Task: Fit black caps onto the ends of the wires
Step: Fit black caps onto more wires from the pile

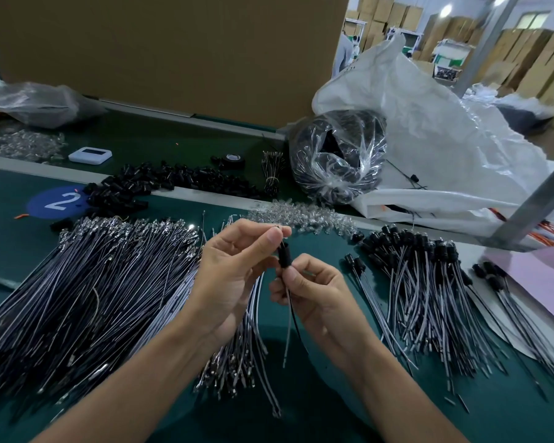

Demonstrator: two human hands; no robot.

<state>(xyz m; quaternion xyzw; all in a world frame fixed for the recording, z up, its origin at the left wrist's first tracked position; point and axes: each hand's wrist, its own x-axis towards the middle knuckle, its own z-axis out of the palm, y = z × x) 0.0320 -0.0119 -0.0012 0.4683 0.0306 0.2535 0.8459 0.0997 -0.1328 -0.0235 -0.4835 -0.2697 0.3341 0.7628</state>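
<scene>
Over the middle of the green table, my left hand (237, 260) pinches the top end of a wire pair between thumb and forefinger. A black cap (284, 255) sits on that wire just below my left fingertips. My right hand (314, 289) pinches the wire (289, 327) right under the cap, and the wire's loose ends hang down toward me. A big fan of uncapped wires (87, 282) lies at the left. Capped wires (429, 282) are piled at the right. Loose black caps (147, 183) are heaped at the back left.
A clear bag of black parts (336, 155) and a large white sack (445, 148) stand at the back right. Clear small pieces (304, 217) lie behind my hands. A cardboard wall (173, 52), a white device (90, 154), a tape roll (233, 160) and a blue "2" sticker (58, 203) are farther back.
</scene>
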